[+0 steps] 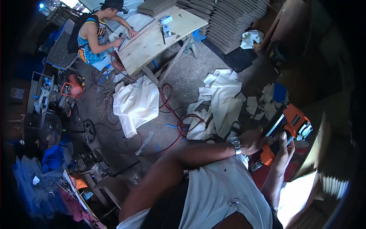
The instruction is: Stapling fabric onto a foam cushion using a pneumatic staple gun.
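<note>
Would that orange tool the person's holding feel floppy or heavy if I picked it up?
The orange tool probably feels stiff: its straight silver strip shows no sag. It may be heavyish, since the left hand and right hand both seem to be on it. Its lopsided shape could make it tip if stood up.

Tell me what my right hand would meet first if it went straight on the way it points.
Your right hand points up the picture, so the orange-and-black tool right at its fingers would probably come first, though depth is unclear in this single view.
</note>
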The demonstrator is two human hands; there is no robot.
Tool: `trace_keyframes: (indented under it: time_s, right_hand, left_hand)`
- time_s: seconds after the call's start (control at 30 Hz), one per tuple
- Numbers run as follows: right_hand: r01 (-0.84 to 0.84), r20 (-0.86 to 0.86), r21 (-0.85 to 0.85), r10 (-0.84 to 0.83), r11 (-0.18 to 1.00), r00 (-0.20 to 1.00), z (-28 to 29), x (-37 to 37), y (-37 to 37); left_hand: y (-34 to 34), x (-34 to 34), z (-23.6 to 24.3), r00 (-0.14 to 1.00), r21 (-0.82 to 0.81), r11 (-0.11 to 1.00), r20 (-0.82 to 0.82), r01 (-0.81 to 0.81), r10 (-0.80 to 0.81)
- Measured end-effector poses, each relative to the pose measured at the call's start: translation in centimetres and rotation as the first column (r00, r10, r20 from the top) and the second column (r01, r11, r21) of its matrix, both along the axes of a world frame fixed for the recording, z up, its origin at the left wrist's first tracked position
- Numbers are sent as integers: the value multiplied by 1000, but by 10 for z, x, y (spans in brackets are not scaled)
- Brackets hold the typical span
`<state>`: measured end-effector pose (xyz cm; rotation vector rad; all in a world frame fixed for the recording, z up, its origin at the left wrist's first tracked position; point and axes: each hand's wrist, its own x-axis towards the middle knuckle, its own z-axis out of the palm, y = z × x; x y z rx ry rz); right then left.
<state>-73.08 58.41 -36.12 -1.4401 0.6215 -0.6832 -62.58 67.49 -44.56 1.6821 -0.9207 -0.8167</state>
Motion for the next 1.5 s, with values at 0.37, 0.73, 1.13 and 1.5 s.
trace_keyframes:
  time_s: [0.37,0.73,1.13,1.5]
  right_hand:
    - [-322,-91,-107,313,941,945,-12,188,-83]
    - [-572,-911,119,318,812,263,-266,357,-185]
    - [-416,-913,164,297,894,281,-281,433,-178]
    - [-165,-960,168,199,972,195,-235,572,-98]
  left_hand:
    - [17,182,-60,887,372,850,126,373,-445]
    - [81,434,-74,921,337,913,378,-231,94]
    - [140,590,-88,641,273,628,-48,-729,766]
    - [135,1010,-205,532,5,622,525,-783,665]
